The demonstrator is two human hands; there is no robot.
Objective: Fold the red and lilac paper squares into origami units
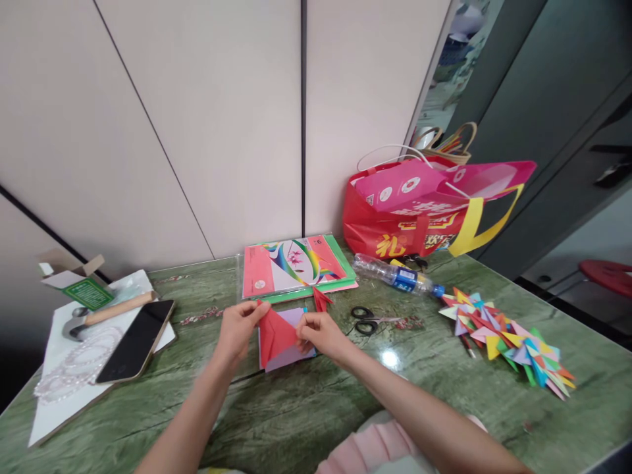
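Left hand [240, 327]: thumb and fingers pinch the upper left corner of the red folded paper [276, 336]
Right hand [320, 334]: fingertips bunched at the paper's right corner; whether they grip it is unclear
Under the red paper: lilac sheets [291, 357], a blue edge showing
Behind the hands: coloured-paper pack [291, 266] lying flat, a small red folded piece [322, 301] at its front edge
Scissors [366, 321]: 2 black finger loops, blades pointing right
Plastic bottle [390, 273]: on its side, blue cap, before the red gift bag [368, 220]
Counter [395, 401], right: multicoloured folded-paper pieces [513, 342] in a cluster
Counter, left: smartphone [135, 342], claw hammer [118, 308], bead strands [74, 365], opened green box [86, 291]
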